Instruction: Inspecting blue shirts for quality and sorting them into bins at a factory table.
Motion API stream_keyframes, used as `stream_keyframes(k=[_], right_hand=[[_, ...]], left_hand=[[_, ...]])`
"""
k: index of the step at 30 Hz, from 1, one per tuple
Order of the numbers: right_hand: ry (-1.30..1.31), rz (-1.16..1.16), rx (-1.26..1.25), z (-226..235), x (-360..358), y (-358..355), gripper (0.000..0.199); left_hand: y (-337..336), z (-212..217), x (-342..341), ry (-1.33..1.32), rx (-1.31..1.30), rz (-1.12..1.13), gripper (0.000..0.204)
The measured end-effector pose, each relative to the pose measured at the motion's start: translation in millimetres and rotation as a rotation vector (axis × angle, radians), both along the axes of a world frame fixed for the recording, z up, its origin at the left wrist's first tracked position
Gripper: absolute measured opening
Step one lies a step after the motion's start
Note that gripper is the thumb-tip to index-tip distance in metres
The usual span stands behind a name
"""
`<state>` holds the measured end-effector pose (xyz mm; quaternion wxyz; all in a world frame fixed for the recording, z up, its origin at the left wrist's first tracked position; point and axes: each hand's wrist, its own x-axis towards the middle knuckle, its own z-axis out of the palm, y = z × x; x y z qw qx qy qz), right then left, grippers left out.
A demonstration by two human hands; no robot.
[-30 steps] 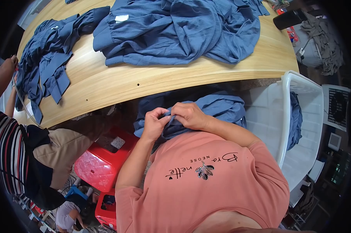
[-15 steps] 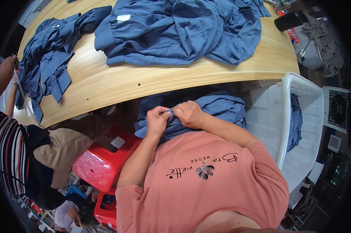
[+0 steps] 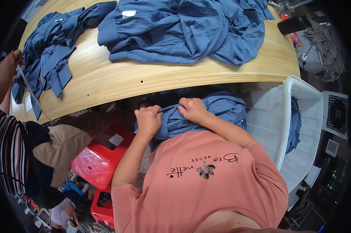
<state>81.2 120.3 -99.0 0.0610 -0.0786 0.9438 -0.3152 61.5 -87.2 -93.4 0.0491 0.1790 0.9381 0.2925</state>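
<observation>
A bunched blue garment (image 3: 222, 106) lies across my lap, just below the table's front edge. My left hand (image 3: 149, 119) is closed on its left part, with the fingertips curled over the cloth. A short way to the right, my right hand (image 3: 193, 110) grips the same cloth between thumb and fingers. A strip of fabric runs between the two hands. The garment's far side is in shadow under the table.
On the wooden table (image 3: 117, 79) lie a large blue garment (image 3: 175, 35) and a smaller blue one (image 3: 53, 46). A white plastic bin (image 3: 288, 124) with blue cloth stands at my right. Red stools (image 3: 101, 159) are at my left, beside a co-worker in a striped top (image 3: 8, 151).
My hands were close together on the cloth and have moved apart, the left one going leftward. The co-worker's hand at the far left has risen slightly.
</observation>
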Motion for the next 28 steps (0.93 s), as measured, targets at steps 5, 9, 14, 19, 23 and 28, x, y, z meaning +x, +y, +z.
stream_keyframes(k=[5, 9, 14, 19, 23, 28], right_hand=[[0.095, 0.08, 0.065, 2.0, -2.6, -4.0, 0.018], [0.488, 0.443, -0.022, 7.9, -5.2, -4.6, 0.022], [0.342, 0.402, -0.066, -3.8, -7.9, -14.3, 0.015], [0.446, 0.412, -0.112, 4.3, -7.8, -20.7, 0.022], [0.557, 0.512, -0.248, 23.2, -8.6, -20.1, 0.027], [0.594, 0.539, -0.336, 20.2, -3.4, -24.7, 0.034]], left_hand=[[-18.9, -10.7, -9.7, -0.358, 0.301, 0.183, 0.016], [-21.5, -12.0, -3.8, -0.147, 0.133, 0.256, 0.025], [-14.2, 5.9, 27.9, 0.219, 0.196, 0.044, 0.034], [-6.4, 5.1, 35.0, 0.126, 0.286, 0.072, 0.014], [-15.7, 19.0, 28.6, -0.753, 0.821, 0.265, 0.02], [-12.0, 37.6, 26.1, -0.965, 1.109, 0.441, 0.019]])
